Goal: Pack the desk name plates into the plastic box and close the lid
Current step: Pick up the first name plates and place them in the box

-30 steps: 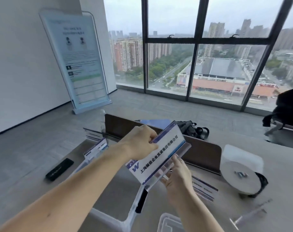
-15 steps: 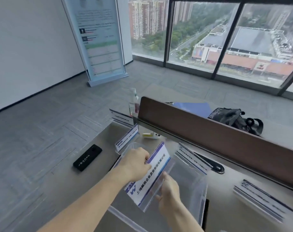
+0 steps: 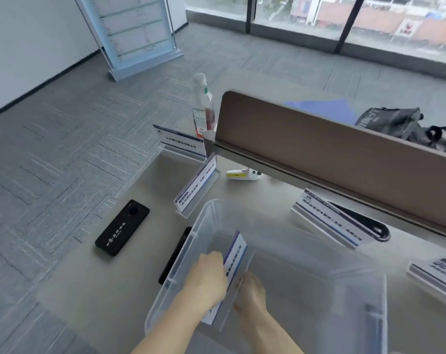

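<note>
A clear plastic box point(image 3: 211, 213) stands open on the grey desk. Inside it, near the left wall, both hands hold one acrylic name plate point(image 3: 236, 254) with a white and blue card, standing on edge. My left hand point(image 3: 208, 277) grips its left face and my right hand point(image 3: 251, 292) its right side. Other name plates stand on the desk: one just beyond the box point(image 3: 195, 186), one at the far left corner point(image 3: 180, 141), one to the right point(image 3: 331, 221), and one at the right edge point(image 3: 436, 277). No lid is in view.
A brown divider panel point(image 3: 331, 149) runs across the desk behind the box. A black remote-like slab point(image 3: 122, 227) lies to the left, a spray bottle point(image 3: 204, 108) by the divider's end, a white and yellow device point(image 3: 242, 174) under it, a dark bag point(image 3: 405, 126) beyond.
Both hands have lowered the name plate from chest height down into the box. The view has tilted down from the window to the desk.
</note>
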